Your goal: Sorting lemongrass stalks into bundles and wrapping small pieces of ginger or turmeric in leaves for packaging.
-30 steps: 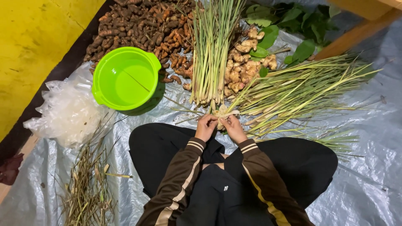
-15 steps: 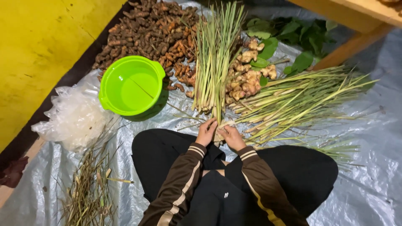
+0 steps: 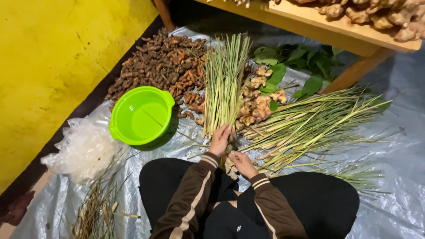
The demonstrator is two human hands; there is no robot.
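Observation:
I sit on a plastic sheet with my legs crossed. My left hand [image 3: 220,138] rests on the base of an upright bundle of lemongrass stalks [image 3: 224,79], fingers curled around the cut ends. My right hand [image 3: 241,161] is just below it, pinching a pale piece [image 3: 229,167] of root or stalk base near my knee. A second, looser heap of lemongrass [image 3: 310,126] fans out to the right. Pale ginger roots [image 3: 256,104] lie between the two heaps.
A bright green plastic basin [image 3: 141,116] stands to the left, by a pile of dark brown-orange rhizomes [image 3: 161,66]. Crumpled clear plastic [image 3: 84,148] and dry trimmings [image 3: 95,208] lie lower left. Green leaves [image 3: 294,66] sit under a wooden bench [image 3: 336,33] holding more ginger. Yellow wall at left.
The view has tilted and moved closer. My left hand has reached forward onto the base of the upright lemongrass bundle, while my right hand dropped slightly toward my knee.

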